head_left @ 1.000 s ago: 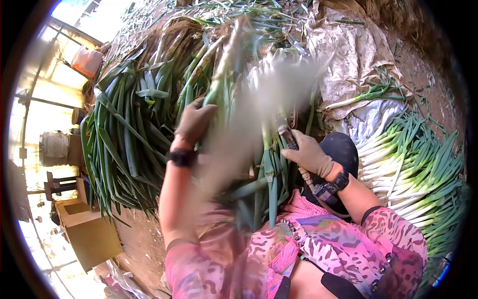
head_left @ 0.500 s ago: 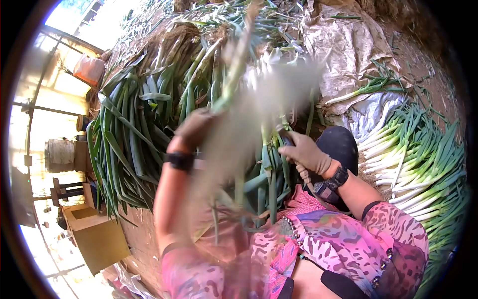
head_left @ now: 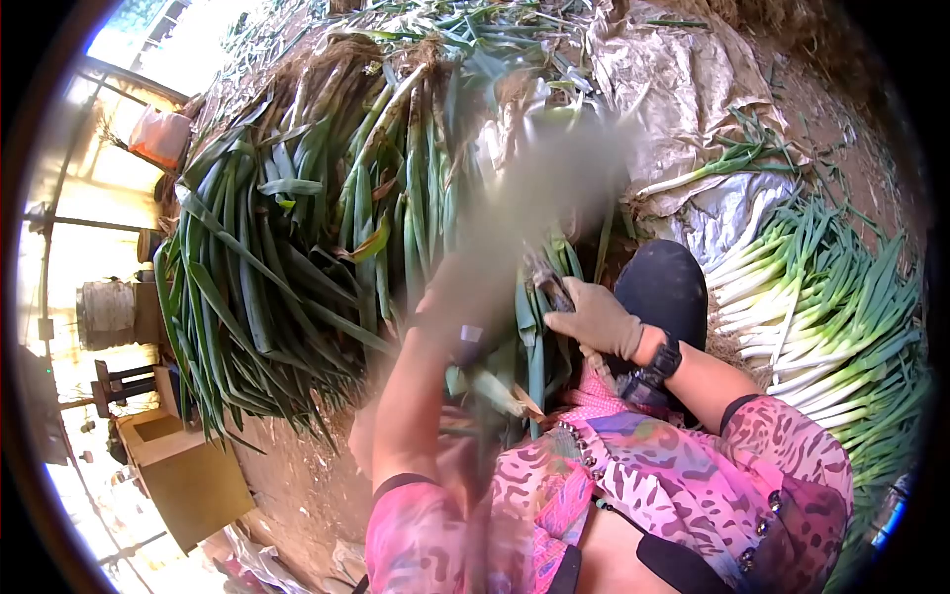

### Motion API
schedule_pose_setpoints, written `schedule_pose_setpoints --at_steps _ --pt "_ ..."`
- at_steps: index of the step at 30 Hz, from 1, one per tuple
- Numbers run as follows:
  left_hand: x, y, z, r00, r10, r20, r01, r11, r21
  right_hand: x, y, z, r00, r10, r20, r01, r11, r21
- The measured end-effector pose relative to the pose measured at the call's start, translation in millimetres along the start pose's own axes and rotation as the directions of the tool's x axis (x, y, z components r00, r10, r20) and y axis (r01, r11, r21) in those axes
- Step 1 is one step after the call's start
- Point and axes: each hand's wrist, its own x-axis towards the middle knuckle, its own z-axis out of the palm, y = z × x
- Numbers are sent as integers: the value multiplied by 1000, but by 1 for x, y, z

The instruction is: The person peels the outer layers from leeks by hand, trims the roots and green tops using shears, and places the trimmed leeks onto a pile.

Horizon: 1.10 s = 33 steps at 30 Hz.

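Observation:
My right hand (head_left: 599, 319), in a tan glove, is closed around a dark, slim tool (head_left: 546, 279) pointing up and left. My left hand (head_left: 447, 289) is smeared and largely hidden behind a grey-beige blur across the middle, so its fingers and anything in them cannot be made out. Just left of it lies a big pile of untrimmed leeks (head_left: 262, 247), brown roots at the top and dark green leaves hanging down. More green leaves (head_left: 534, 342) hang between my hands, above my lap.
Clean white-stemmed leeks (head_left: 792, 327) lie in a row at the right. Above them is a crumpled beige sheet (head_left: 683, 89) with a loose leek (head_left: 722, 170) at its lower edge. A yellowish box (head_left: 188, 475) and a whitish bucket (head_left: 107, 313) stand at the left.
My left hand has moved right and slightly down, and the leek seen in it earlier is no longer distinct. My right hand has shifted slightly down and left with the tool.

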Motion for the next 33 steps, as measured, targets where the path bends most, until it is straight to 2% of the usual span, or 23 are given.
schedule_pose_setpoints --at_steps 1,2,4,5,7,10,11,12,13,16,18,21,24,25,26,28,29,31,32,33 --pt "-1 6 0 1000 28 2 -28 1000 8 0 1 1 1000 -10 -1 10 1000 -19" --pt "-1 20 0 996 -91 -5 91 995 -26 0 2 2 1000 -20 -2 20 999 -37" --pt "-2 14 -3 1000 21 0 -20 985 170 -13 11 11 984 -178 -23 174 976 -133" --pt "-1 -1 -7 967 246 59 -249 889 384 -18 15 15 967 -255 -28 246 952 -184" --pt "0 -15 -5 899 418 130 -428 775 466 -17 21 18 962 -267 -57 248 942 -227" --pt "5 -12 -1 960 276 35 -277 938 207 10 24 11 964 -239 -113 208 949 -237" --pt "7 -8 0 976 217 3 -215 969 121 2 -16 -5 998 58 12 -58 997 51" --pt "7 -4 3 996 92 -20 -91 995 47 8 -14 -5 1000 9 -30 -9 1000 14" --pt "6 -6 1 993 119 -7 -118 988 101 13 -9 -2 997 -40 -68 39 999 -25" --pt "6 -15 -4 974 219 52 -224 926 304 -3 5 10 963 -265 -55 252 951 -178" --pt "6 -23 1 983 180 39 -183 940 288 -10 7 11 971 -239 -27 233 961 -147" --pt "7 0 3 999 -43 -16 44 997 60 -2 11 10 974 -222 -52 214 968 -134" --pt "6 14 1 992 -128 -10 128 991 44 15 13 11 963 -252 -97 228 951 -208" --pt "4 15 1 992 -122 -15 122 992 30 21 11 10 957 -269 -112 235 940 -248" --pt "4 14 1 996 -89 -19 89 996 21 30 8 8 959 -249 -134 220 955 -198" --pt "4 19 0 1000 3 -26 -3 1000 10 42 0 4 974 -171 -148 145 974 -176" --pt "2 24 -1 999 -6 -34 8 999 46 45 -4 4 979 -133 -152 107 981 -163" --pt "-2 37 -5 998 -25 -50 31 992 119 30 -6 7 971 -202 -128 177 967 -182" --pt "-1 39 -7 994 -104 -41 110 981 159 18 -7 9 968 -229 -104 202 955 -218" --pt "-1 36 -7 996 -81 -41 88 979 186 5 -7 10 964 -254 -82 226 940 -256"
